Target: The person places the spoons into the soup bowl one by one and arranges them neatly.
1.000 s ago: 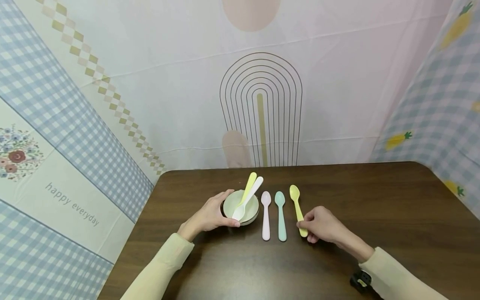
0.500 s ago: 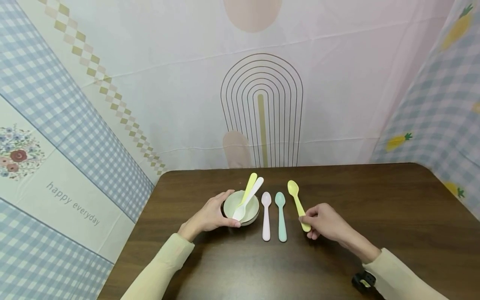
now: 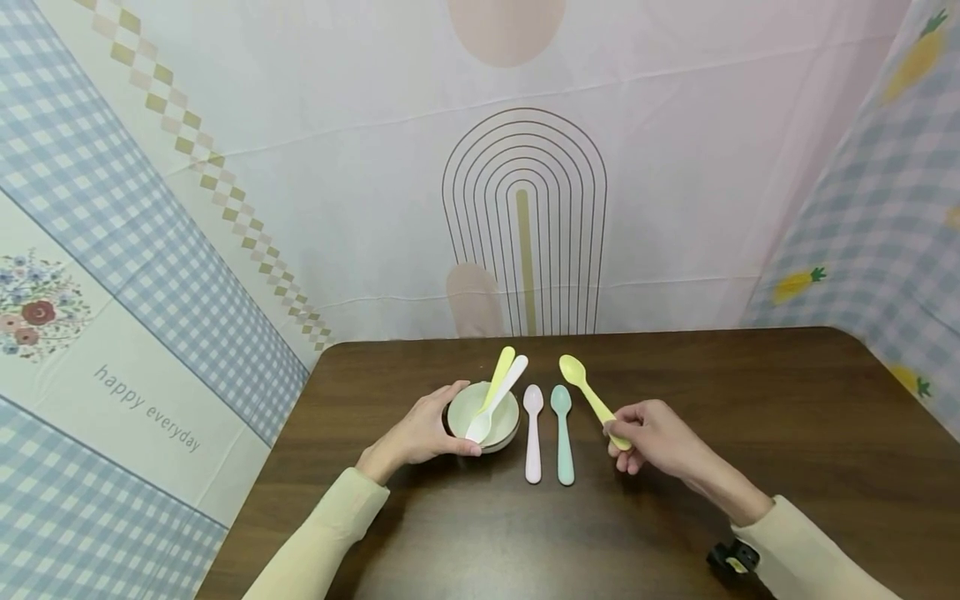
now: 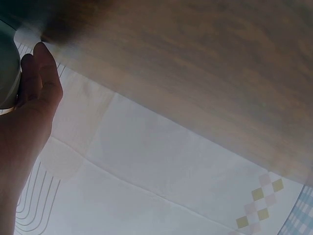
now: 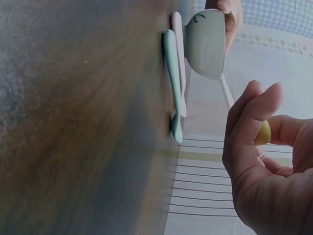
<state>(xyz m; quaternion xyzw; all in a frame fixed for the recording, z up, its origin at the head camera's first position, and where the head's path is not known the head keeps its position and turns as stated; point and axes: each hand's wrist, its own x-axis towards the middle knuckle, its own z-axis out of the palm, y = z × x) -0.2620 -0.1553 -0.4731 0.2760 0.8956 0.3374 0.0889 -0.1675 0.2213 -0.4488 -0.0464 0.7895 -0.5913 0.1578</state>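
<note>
In the head view my left hand (image 3: 429,429) grips the pale bowl (image 3: 457,408) from its left side, thumb at the near rim and fingers curved round the far side. A white spoon (image 3: 508,379) and a yellow spoon (image 3: 503,364) lean in that bowl, handles pointing up and away. My right hand (image 3: 655,437) pinches another yellow spoon (image 3: 588,392) by the end of its handle, its scoop pointing far left. In the right wrist view only the handle's end (image 5: 264,133) shows between thumb and fingers. A pink spoon (image 3: 533,433) and a mint green spoon (image 3: 562,435) lie between the hands.
The brown wooden table (image 3: 787,433) ends at a far edge against a white printed cloth (image 3: 360,208). Blue checked cloth hangs on both sides. A black device (image 3: 732,558) is strapped at the right wrist.
The yellow spoon in my right hand has risen off the table, and its scoop has swung left toward the bowl. My left hand and the bowl stay in place.
</note>
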